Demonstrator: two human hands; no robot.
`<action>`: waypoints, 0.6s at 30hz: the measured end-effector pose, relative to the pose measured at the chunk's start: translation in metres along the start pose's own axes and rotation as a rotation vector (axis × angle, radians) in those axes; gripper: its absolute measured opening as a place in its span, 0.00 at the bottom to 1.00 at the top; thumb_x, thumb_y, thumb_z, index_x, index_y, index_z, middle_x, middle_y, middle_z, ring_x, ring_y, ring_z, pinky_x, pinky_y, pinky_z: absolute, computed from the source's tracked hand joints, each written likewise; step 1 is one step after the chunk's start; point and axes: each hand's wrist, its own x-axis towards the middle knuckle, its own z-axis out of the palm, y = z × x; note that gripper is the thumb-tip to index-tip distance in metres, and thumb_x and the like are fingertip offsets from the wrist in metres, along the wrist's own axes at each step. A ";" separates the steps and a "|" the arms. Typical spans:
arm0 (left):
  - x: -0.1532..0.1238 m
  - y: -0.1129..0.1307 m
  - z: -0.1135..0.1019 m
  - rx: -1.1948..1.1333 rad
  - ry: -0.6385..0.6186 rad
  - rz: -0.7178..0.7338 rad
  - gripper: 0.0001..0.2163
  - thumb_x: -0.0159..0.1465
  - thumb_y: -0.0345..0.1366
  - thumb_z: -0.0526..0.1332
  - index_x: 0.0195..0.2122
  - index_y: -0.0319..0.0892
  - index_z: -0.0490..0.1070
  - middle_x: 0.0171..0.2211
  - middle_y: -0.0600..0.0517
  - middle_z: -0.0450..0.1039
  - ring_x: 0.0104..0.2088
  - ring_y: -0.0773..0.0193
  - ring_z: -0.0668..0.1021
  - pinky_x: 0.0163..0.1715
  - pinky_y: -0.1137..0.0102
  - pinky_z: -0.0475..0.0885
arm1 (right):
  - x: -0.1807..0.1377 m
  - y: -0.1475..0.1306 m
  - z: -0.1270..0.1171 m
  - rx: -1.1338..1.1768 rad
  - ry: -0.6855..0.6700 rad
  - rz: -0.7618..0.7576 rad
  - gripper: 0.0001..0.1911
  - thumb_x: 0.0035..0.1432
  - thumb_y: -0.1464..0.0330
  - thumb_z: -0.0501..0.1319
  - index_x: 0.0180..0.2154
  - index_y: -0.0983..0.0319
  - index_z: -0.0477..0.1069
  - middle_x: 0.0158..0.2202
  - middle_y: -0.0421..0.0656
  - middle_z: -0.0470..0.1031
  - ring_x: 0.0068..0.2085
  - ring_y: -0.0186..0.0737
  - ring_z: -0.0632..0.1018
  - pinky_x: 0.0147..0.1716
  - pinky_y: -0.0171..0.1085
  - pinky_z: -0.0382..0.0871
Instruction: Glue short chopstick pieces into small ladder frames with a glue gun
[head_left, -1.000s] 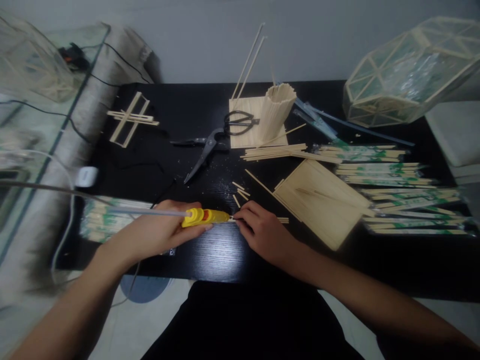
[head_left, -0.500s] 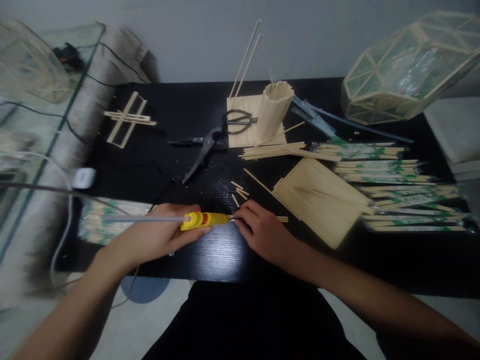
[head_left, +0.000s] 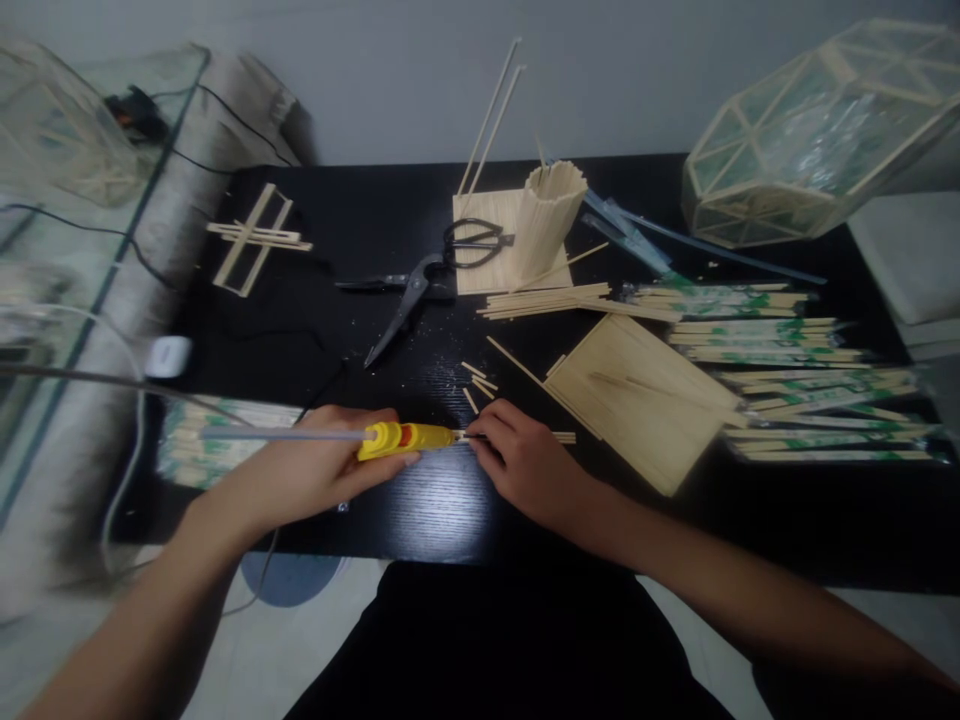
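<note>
My left hand [head_left: 315, 470] grips a yellow glue gun [head_left: 405, 438] with a grey glue stick poking out of its back toward the left. The nozzle points right and meets thin bamboo sticks [head_left: 559, 437] lying on the black table [head_left: 442, 500]. My right hand [head_left: 525, 460] presses its closed fingers down on those sticks right at the nozzle tip. A flat panel of joined sticks [head_left: 645, 400] lies just right of my right hand.
Black shears [head_left: 409, 295], scissors [head_left: 476, 240] and a stick cup [head_left: 551, 220] sit at the back. Wrapped chopsticks [head_left: 795, 380] cover the right side, a wrapped pack [head_left: 187, 440] the left. A stick-framed polyhedron [head_left: 810, 130] stands far right; a crossed stick frame [head_left: 255, 238] far left.
The glue gun has slid slightly left along the sticks. My right hand has stayed on the sticks.
</note>
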 end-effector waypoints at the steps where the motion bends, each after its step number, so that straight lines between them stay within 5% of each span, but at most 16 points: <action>1: 0.001 0.001 0.000 0.004 0.000 0.001 0.15 0.73 0.49 0.59 0.39 0.43 0.77 0.35 0.51 0.79 0.29 0.66 0.78 0.30 0.71 0.67 | 0.000 0.000 0.000 0.002 0.003 -0.001 0.10 0.72 0.75 0.55 0.43 0.65 0.76 0.42 0.49 0.75 0.43 0.42 0.79 0.46 0.44 0.79; 8: -0.003 0.000 -0.005 0.005 -0.010 -0.033 0.20 0.74 0.51 0.57 0.32 0.41 0.74 0.30 0.52 0.75 0.25 0.68 0.75 0.28 0.71 0.65 | 0.001 0.000 0.001 0.001 0.011 -0.002 0.10 0.73 0.75 0.56 0.43 0.64 0.76 0.43 0.48 0.75 0.43 0.41 0.79 0.46 0.43 0.79; 18: -0.013 -0.012 -0.006 -0.014 0.020 -0.055 0.15 0.72 0.48 0.59 0.34 0.45 0.77 0.28 0.53 0.76 0.24 0.66 0.75 0.25 0.71 0.65 | 0.000 0.000 0.001 0.011 0.020 -0.008 0.10 0.73 0.75 0.56 0.42 0.63 0.76 0.42 0.47 0.75 0.42 0.41 0.79 0.46 0.43 0.79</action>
